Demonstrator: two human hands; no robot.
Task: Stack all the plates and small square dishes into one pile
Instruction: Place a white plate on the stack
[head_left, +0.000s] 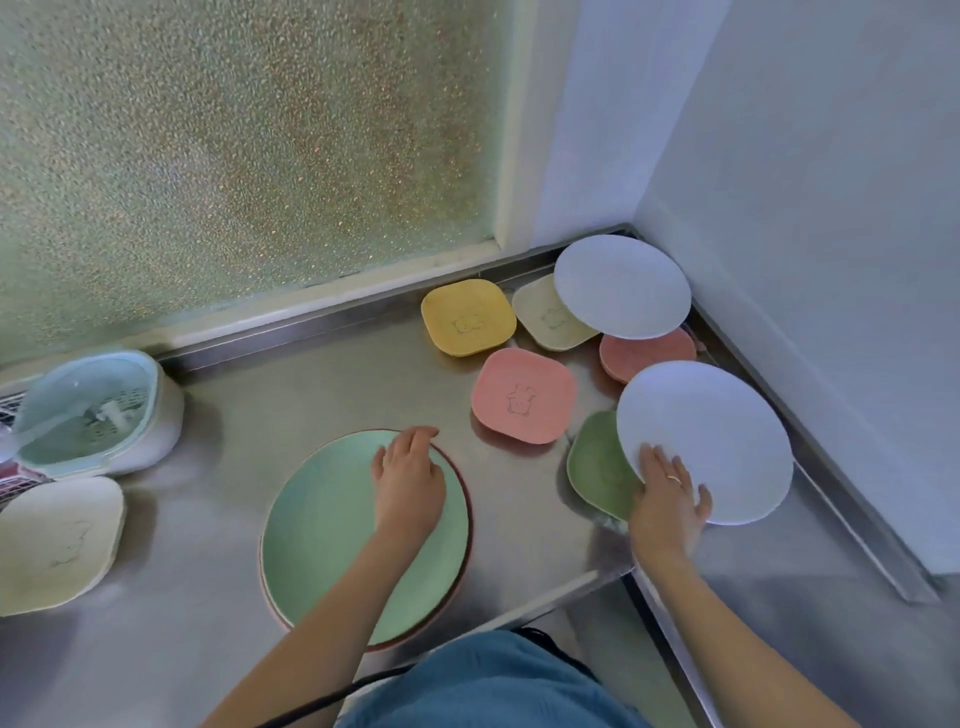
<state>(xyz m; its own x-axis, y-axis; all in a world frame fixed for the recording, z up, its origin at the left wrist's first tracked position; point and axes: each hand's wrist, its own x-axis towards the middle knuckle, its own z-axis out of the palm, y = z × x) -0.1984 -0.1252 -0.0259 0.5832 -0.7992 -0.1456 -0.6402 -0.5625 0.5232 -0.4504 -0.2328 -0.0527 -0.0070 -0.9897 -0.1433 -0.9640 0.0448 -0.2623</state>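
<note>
A large green round plate (332, 535) lies on a pink plate whose rim shows beneath it. My left hand (408, 478) rests on the green plate's far right edge, fingers curled over the rim. My right hand (667, 501) holds the near edge of a tilted white round plate (711, 436), thumb on top. Under that plate lies a green square dish (597, 462). Farther back are a pink square dish (522, 397), a yellow square dish (467, 325), a cream square dish (545, 317), a pink round plate (649, 356) and a second white plate (621, 293).
A cream square dish (57, 543) sits at the left edge beside a white and pale-blue strainer container (98, 413). A frosted window (234, 156) rises behind the steel counter (291, 395). White walls close the right corner. The counter's front edge (545, 597) is near my body.
</note>
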